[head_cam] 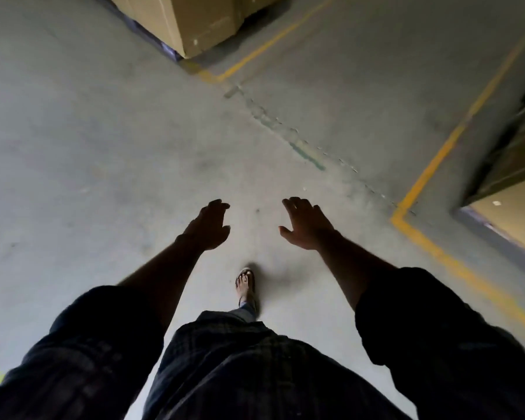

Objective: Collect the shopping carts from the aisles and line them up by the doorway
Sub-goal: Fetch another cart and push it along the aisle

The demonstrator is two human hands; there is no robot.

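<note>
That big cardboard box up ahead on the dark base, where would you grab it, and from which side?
Likely by the bottom edges on either side of the corner facing us, approaching from the open floor. The cardboard box shows flat faces with no handles, so edges are the only purchase. The left hand and right hand are both free.

Two hands, left hand (208, 225) and right hand (308, 225) — one sandalled foot (246, 283), two rolled sleeves (82, 344), two yellow corner outlines (431, 156) on the floor (103, 147).
</note>
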